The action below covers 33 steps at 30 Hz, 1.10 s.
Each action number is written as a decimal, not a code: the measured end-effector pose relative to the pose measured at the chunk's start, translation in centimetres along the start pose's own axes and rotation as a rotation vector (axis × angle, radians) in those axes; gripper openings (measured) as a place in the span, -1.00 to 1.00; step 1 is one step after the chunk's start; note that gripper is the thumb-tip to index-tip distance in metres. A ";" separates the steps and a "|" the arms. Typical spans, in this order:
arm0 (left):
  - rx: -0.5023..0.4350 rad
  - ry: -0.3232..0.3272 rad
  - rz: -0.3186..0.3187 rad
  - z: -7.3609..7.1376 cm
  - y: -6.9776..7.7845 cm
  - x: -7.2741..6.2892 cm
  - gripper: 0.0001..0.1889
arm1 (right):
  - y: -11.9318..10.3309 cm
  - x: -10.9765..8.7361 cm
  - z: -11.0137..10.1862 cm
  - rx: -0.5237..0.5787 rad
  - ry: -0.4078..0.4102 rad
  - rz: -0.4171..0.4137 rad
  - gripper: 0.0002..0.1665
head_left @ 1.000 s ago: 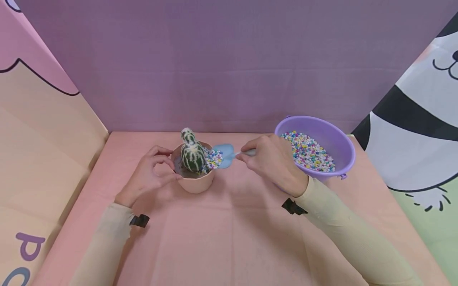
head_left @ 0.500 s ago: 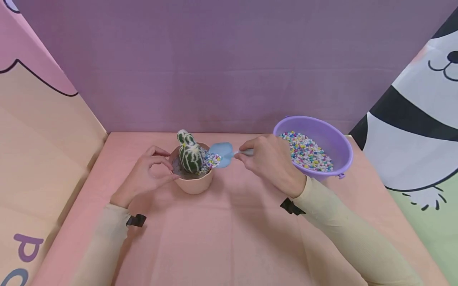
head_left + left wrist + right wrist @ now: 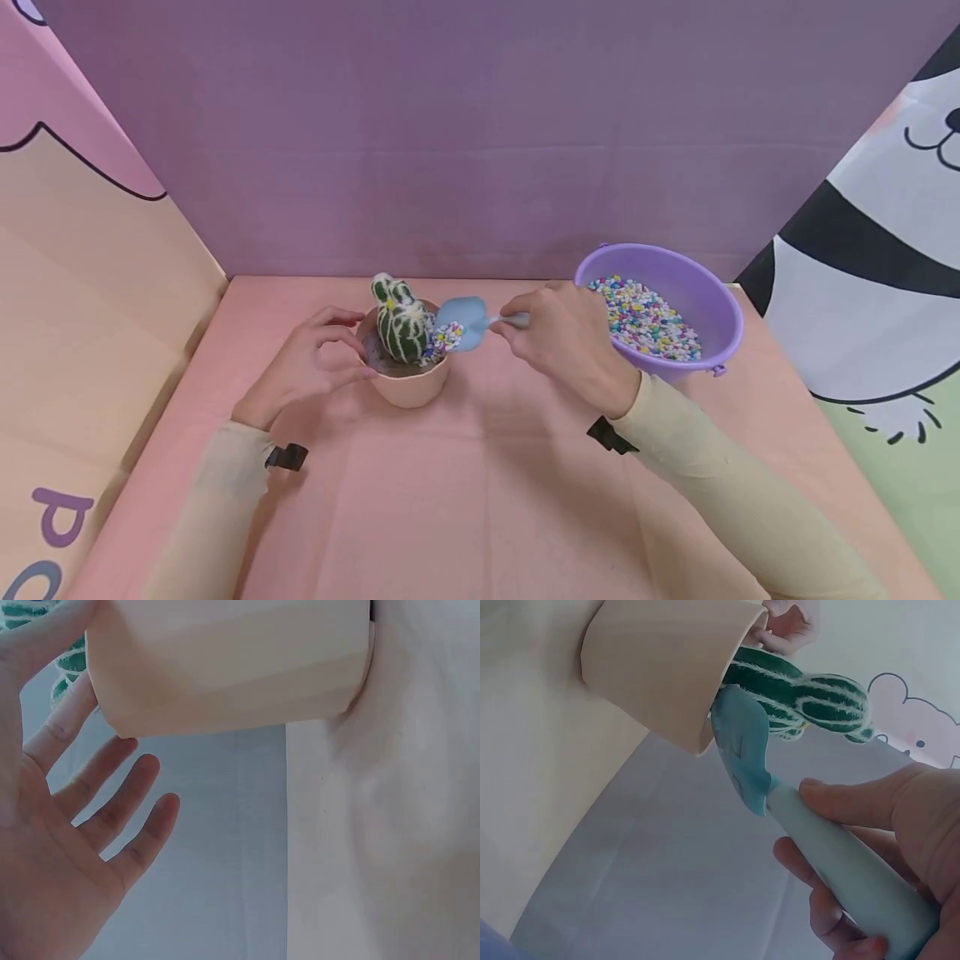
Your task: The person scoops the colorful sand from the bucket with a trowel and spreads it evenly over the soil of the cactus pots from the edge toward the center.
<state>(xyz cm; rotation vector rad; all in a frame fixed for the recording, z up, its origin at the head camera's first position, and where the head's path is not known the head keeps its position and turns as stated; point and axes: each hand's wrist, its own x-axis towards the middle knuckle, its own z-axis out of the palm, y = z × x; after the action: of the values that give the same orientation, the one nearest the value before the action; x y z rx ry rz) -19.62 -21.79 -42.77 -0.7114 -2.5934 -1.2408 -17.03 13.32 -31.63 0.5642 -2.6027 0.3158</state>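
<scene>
A peach flower pot [image 3: 411, 388] holds a green, white-striped cactus [image 3: 403, 330] and grey soil. At the pot's left side, my left hand [image 3: 303, 362] grips the rim with thumb and fingers; in the left wrist view, the lower fingers spread free below the pot [image 3: 232, 675]. My right hand [image 3: 566, 337] holds a small blue shovel [image 3: 468, 321] by its handle [image 3: 847, 870]. The shovel's blade [image 3: 742, 742] tilts over the pot's right rim, beside the cactus [image 3: 772, 682]. Multicoloured pebbles [image 3: 448, 336] lie at the blade's tip, and some rest on the soil next to the cactus.
A purple bucket [image 3: 705, 308] with many coloured pebbles [image 3: 651, 325] stands to the right, partly behind my right hand. Pink cloth [image 3: 480, 500] covers the table. A purple backdrop [image 3: 480, 142] and printed side panels surround it.
The shovel's blade has tipped further toward the pot, and fewer pebbles show on it. The cactus leans slightly further left. My left hand stays at the pot's rim.
</scene>
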 end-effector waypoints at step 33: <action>-0.013 0.009 -0.050 0.7 0.7 -0.1 -0.73 | 0.0 -1.2 1.7 -0.034 0.282 -0.245 -0.82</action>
<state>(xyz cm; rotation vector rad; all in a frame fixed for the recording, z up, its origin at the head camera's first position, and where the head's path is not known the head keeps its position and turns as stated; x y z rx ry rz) -19.20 -20.92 -42.79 -0.6451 -2.6136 -1.2735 -16.70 13.19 -33.68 0.7592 -2.2371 0.2498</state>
